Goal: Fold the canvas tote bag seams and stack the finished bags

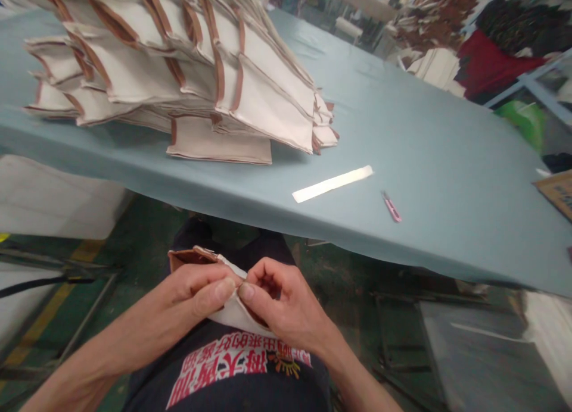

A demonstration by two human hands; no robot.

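Observation:
Held in front of my body is a cream fabric piece with brown edging [230, 314], like the pieces piled on the table. My left hand [201, 293] pinches its upper edge between thumb and forefinger. Right beside it, my right hand [277, 293] pinches the same edge, the two thumb tips almost touching. Part of the piece is hidden behind my hands. On the table beyond lie a pale flat strip [333, 184] and small pink-handled thread snips [391, 207], both apart from my hands.
A large pile of cream fabric pieces with brown edges [179, 72] covers the left of the blue-green table [424, 162]. A cardboard box [556, 192] stands at the right edge. Brown, red and dark fabric heaps [496, 66] lie at the back right. Metal frames stand below.

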